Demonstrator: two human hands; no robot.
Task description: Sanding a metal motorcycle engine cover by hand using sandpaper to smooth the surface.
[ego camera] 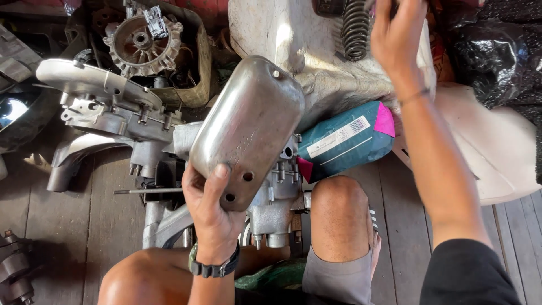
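Plainly, the left hand (210,206) clasps the dull grey rounded metal cover (248,127) by its lower end, long axis slanting toward upper right; the right hand (398,34), fingers loose, reaches beside the black coil spring (355,28).

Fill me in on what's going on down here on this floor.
A person squats on a wooden floor among engine parts. The left hand grips the lower end of a rounded metal engine cover, holding it over an engine block. The right hand is stretched forward, fingers beside a black coil spring resting on a white body panel. A teal and pink packet lies near the knee.
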